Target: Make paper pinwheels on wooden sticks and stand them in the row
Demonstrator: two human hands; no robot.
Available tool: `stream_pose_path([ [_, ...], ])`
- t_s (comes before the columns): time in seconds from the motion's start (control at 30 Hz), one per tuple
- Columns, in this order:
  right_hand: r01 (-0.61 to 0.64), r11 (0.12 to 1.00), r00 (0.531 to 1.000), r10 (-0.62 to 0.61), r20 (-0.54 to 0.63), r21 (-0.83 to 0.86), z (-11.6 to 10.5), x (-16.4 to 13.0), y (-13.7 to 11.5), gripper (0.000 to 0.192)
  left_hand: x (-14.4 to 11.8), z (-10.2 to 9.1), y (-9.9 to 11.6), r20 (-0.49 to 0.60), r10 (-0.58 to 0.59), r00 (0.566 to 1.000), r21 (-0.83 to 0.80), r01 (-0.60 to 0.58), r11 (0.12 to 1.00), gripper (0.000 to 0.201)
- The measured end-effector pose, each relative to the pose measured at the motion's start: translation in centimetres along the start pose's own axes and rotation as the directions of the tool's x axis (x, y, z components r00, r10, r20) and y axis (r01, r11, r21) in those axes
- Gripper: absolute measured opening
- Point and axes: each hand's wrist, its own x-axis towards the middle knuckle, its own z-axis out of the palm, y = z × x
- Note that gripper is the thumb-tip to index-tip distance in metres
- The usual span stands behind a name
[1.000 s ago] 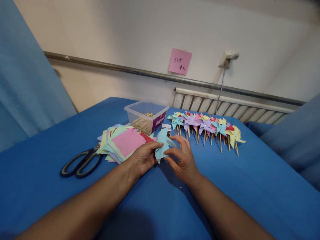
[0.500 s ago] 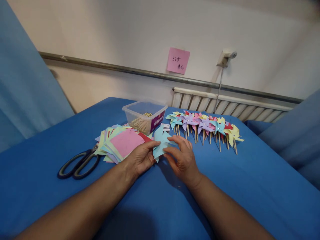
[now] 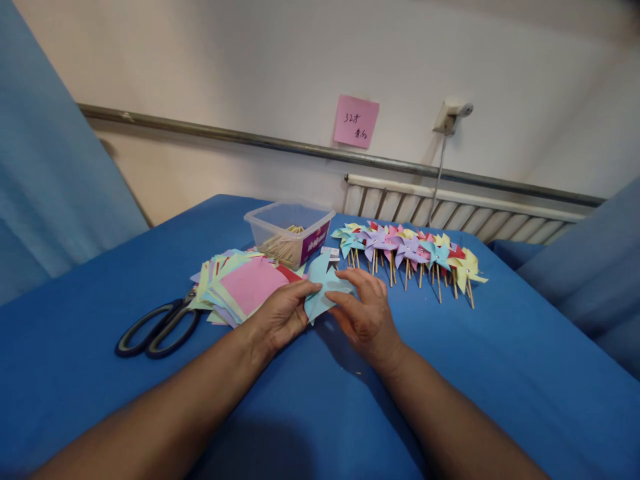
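One blue-covered desk carries everything, and its open stretch near the person leaves both forearms room to work steadily. At the far right, a cluster of paper pinwheels on sticks sits well apart from the hands, and a good worker would keep elbows and sleeves off it. A clear plastic box of thin sticks stands behind the work, near enough to knock with a raised wrist. Left of the hands lies a stack of coloured paper squares, with the scissors at its left edge.

The left hand pinches the light-blue paper at its left side, thumb on top, just above the desk and between the two hands. The right hand is half curled, its thumb and forefinger at the paper's right part; I cannot tell whether they are closed on a flap.

The step looks like shaping the cut flaps. To do it well, I would let the left thumb pin the middle firmly, bend each flap over softly without creasing, and tug lightly, since the narrow uncut centre could tear.
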Motion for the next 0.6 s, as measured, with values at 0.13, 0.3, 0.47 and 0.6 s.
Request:
stream_pose_path([
  [0.13, -0.064, 0.996, 0.998, 0.064, -0.007, 0.068, 0.21, -0.14, 0.02, 0.006, -0.4, 0.47, 0.07, 0.001, 0.017, 1.0, 0.027, -0.017, 0.999, 0.014],
  [0.3, -0.231, 0.947, 0.971, 0.239, -0.01, 0.222, 0.51, -0.24, -0.38, 0.008, -0.51, 0.65, -0.3, 0.042, 0.053, 0.998, 0.056, -0.055, 0.997, 0.014],
  [0.47, -0.342, 0.883, 0.93, 0.368, -0.02, 0.322, 0.59, -0.15, -0.64, 0.012, -0.14, 0.15, -0.65, 0.071, 0.055, 0.996, 0.121, -0.063, 0.991, 0.013],
  [0.6, -0.418, 0.842, 0.9, 0.435, 0.026, 0.341, 0.58, -0.13, -0.41, 0.013, 0.04, -0.03, -0.76, 0.061, 0.048, 0.997, 0.172, -0.058, 0.983, 0.017],
])
